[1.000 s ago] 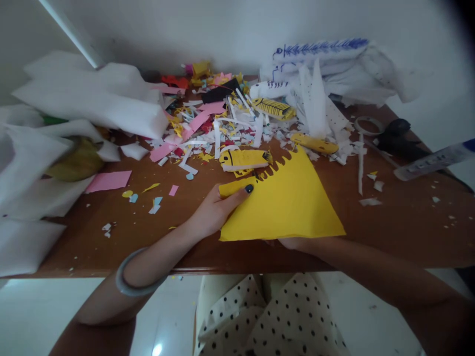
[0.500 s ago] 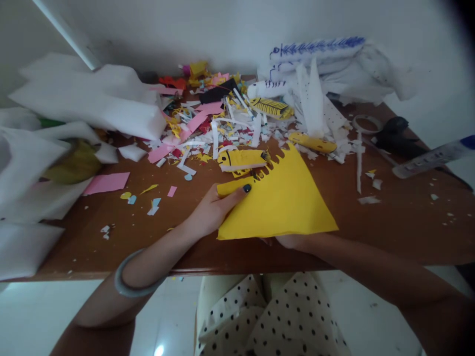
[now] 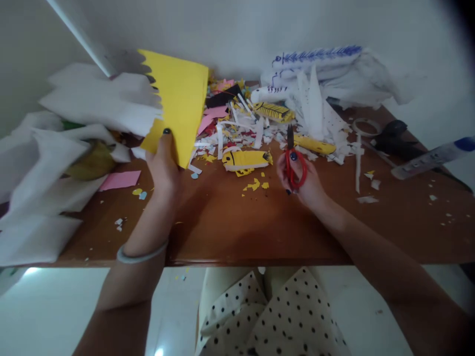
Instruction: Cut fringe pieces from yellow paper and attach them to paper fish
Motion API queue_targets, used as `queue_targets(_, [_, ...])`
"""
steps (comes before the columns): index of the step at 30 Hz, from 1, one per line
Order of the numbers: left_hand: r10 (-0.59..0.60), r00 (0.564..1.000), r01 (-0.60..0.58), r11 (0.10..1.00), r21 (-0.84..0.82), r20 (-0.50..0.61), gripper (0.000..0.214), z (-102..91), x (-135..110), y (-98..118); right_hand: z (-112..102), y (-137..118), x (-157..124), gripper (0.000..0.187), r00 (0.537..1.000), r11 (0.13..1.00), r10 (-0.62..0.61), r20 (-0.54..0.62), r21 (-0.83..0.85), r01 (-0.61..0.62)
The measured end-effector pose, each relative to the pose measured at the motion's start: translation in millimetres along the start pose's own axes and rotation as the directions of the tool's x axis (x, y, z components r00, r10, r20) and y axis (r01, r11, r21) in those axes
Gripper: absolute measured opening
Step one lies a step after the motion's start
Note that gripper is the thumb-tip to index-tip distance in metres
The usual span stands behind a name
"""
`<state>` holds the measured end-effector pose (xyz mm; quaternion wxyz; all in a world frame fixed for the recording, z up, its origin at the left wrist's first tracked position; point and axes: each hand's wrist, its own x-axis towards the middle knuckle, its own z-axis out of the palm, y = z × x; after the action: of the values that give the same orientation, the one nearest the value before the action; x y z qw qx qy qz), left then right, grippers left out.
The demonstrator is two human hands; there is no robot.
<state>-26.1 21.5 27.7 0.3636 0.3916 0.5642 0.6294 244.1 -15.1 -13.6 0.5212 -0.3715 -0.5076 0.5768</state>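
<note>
My left hand (image 3: 163,160) grips a sheet of yellow paper (image 3: 181,99) by its lower part, raised above the left side of the table. The paper's left edge is cut into scallops. In my right hand (image 3: 302,180) is a pair of red-handled scissors (image 3: 293,163), blades together and pointing away from me. Between the hands lies a yellow paper fish (image 3: 247,160) with black markings. Small yellow scraps (image 3: 255,185) are scattered just in front of it. A yellow utility-knife-like object (image 3: 314,145) lies beyond the right hand.
White foam sheets (image 3: 100,101) are heaped on the left. Paper scraps (image 3: 241,128) pile up at the back, beside another yellow fish (image 3: 274,111). On the right are a tape roll (image 3: 366,127), a black tool (image 3: 395,141) and a clear tube with a blue cap (image 3: 430,158).
The yellow paper has swung up and left in my left hand, uncovering yellow scraps. My right hand has come out from beneath the paper, showing the scissors.
</note>
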Motion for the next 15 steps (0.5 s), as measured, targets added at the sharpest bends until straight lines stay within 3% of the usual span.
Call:
queue_targets(3, [0.062,0.995,-0.063,0.998,-0.01,-0.075,0.035,-9.8,17,-6,-17,-10,8,0.036,0.987,0.994,0.035,0.157,-0.11,-0.018])
queue_targets(6, [0.091,0.994,-0.087,0.994,0.065,-0.058,0.042,-14.4,28,-16,-28,-19,10,0.031,0.892,0.916,0.273,0.36,-0.38,-0.127])
queue_targets(8, [0.114,0.992,-0.11,0.991,0.079,-0.054,0.041,-14.8,32,-23,-31,-23,10,0.029,0.852,0.794,0.364,0.376,-0.604,-0.073])
queue_targets(12, [0.216,0.976,-0.218,0.963,0.157,0.032,0.027,-13.5,33,-31,-33,-29,7,0.025,0.887,0.419,0.344,0.307,-0.896,0.147])
queue_targets(13, [0.27,0.962,-0.274,0.934,0.23,0.052,0.025,-13.9,34,-32,-34,-30,7,0.026,0.886,0.38,0.349,0.305,-0.91,0.164])
queue_targets(15, [0.373,0.926,-0.362,0.844,0.396,0.053,0.024,-17.1,37,-32,-39,-32,8,0.027,0.873,0.422,0.366,0.323,-0.893,0.153])
